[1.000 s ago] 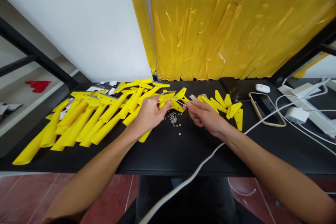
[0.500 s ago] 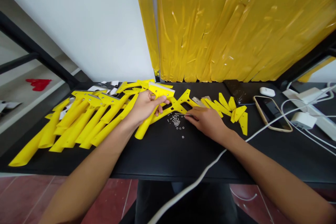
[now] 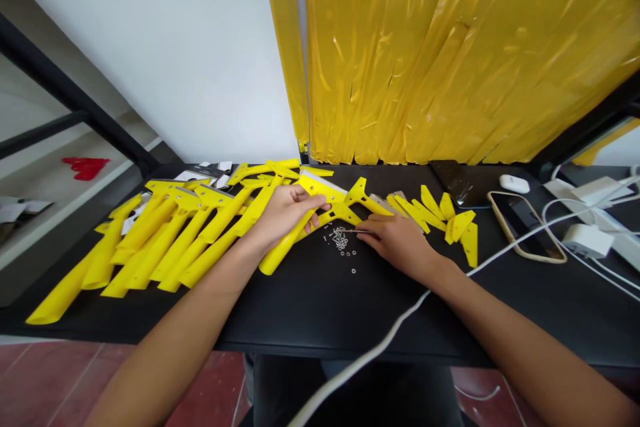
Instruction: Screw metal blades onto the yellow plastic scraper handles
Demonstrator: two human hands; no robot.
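My left hand (image 3: 286, 215) is closed around a yellow scraper (image 3: 318, 188), its head with a metal blade edge tilted up and its handle pointing down toward me. My right hand (image 3: 397, 239) pinches a thin metal tool (image 3: 352, 231), whose tip lies over a small heap of screws and nuts (image 3: 341, 240) on the black tabletop. Its exact kind is too small to tell. Behind the heap, yellow scraper handles (image 3: 369, 200) without visible blades lie between the hands. Several yellow scrapers (image 3: 167, 233) lie in rows on the left, some with metal blades.
Loose yellow plates (image 3: 463, 227) lie right of my right hand. Beyond them are a phone (image 3: 527, 227), a dark tablet-like slab (image 3: 457, 180), a white earbud case (image 3: 514, 183) and a white charger (image 3: 586, 240). A white cable (image 3: 395, 330) crosses the table's front edge.
The thin tool in my right hand now reaches left over the screws and nuts. My left hand still holds the scraper, a little lower in view. The view has shifted slightly.
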